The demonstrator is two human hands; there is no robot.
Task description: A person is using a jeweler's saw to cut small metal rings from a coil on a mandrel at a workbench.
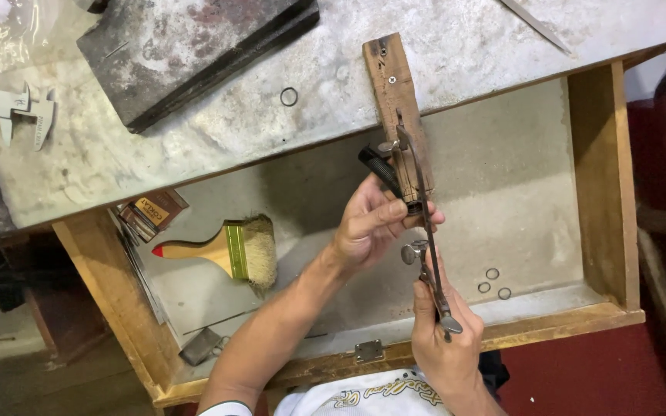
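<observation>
Hands met at the wooden peg (391, 85) that jutted from the workbench (217, 142) out over an open drawer (607, 192); we braced our left hand (368, 227) against the tip of that peg, fingers curled shut around something small pressed to the wood, too hidden for us to say what; a dark handled tool (378, 171) lay tucked under the same hand, alongside the peg. Our right hand (445, 339) was clamped on the handle end of a slim metal saw frame (425, 231), holding it nearly upright so its length ran along the peg's edge; that looked to us like the reason for the peg, a firm rest at the cut. The drawer sat pulled out beneath, we judged, to catch whatever dropped; three small rings (493, 283) already lay on its floor to the right, well apart from a flat brush (229, 250) with a wooden handle on the left, which seemed handy for sweeping up. On the bench top one more ring (289, 96) lay beside a dark slab (194, 46); a caliper (13, 104) rested at the far left, well clear of both hands; a small packet (152, 214) sat in the drawer's near-left corner.
</observation>
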